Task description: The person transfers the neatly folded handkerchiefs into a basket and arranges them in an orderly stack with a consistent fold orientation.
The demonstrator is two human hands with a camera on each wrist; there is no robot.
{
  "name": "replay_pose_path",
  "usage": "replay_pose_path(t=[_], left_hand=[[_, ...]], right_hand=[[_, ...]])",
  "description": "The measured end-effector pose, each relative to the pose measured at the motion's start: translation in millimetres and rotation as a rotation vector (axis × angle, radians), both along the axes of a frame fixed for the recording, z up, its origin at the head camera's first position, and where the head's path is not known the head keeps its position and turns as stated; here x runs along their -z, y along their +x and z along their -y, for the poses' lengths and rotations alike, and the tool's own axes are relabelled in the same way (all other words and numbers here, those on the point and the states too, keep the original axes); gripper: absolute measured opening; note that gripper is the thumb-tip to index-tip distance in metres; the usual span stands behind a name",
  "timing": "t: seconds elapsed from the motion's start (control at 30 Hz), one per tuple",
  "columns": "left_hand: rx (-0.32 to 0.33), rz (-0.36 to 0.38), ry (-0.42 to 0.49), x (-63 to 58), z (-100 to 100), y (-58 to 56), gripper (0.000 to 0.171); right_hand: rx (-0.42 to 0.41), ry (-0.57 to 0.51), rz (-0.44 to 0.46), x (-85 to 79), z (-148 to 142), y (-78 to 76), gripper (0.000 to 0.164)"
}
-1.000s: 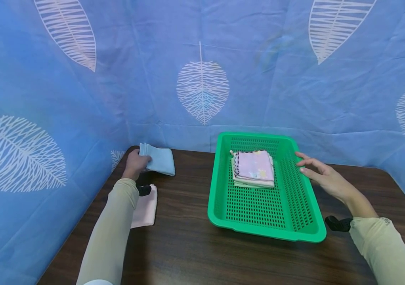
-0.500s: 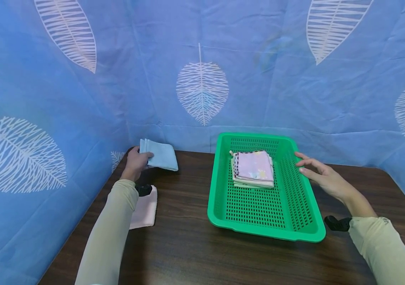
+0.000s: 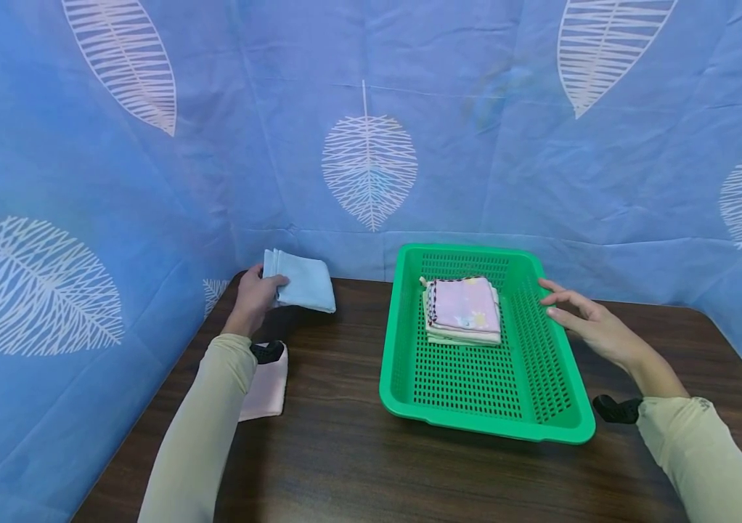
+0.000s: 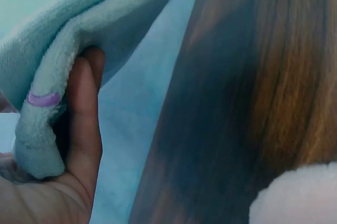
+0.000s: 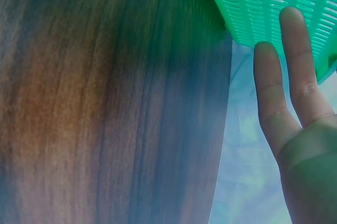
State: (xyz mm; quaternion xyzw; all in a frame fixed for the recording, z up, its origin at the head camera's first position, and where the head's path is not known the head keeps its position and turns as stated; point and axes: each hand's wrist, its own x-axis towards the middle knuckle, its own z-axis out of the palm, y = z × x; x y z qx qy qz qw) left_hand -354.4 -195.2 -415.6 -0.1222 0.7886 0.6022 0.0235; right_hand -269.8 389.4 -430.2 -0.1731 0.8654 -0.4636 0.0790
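At the back left of the table, my left hand (image 3: 257, 296) grips a folded light-blue towel (image 3: 308, 282) by its left edge. In the left wrist view the fingers curl under the thick folded layers of the towel (image 4: 58, 71), and a small purple tag shows on its edge. My right hand (image 3: 596, 330) is at the right rim of a green plastic basket (image 3: 475, 427), its fingers extended along the side. The right wrist view shows two straight fingers against the basket's perforated wall (image 5: 253, 2). Inside the basket lies a stack of folded towels (image 3: 465, 305), a pink one on top.
A folded pale pink towel (image 3: 266, 388) lies on the dark wooden table (image 3: 338, 450), partly hidden behind my left wrist. Blue cloth (image 3: 266, 131) with white leaf prints hangs behind and to the left of the table.
The left hand has lifted the light-blue towel a little and carried it slightly to the right. My right hand and the basket keep their places.
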Motion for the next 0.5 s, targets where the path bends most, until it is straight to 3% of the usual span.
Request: replay_pose_path(t=[0.5], left_hand=[[0.038,-0.048,0.019,-25.5,-22.6,12.5,0.062]], right_hand=[[0.023,0.017,0.009,-0.3,-0.1,-0.2,0.039]])
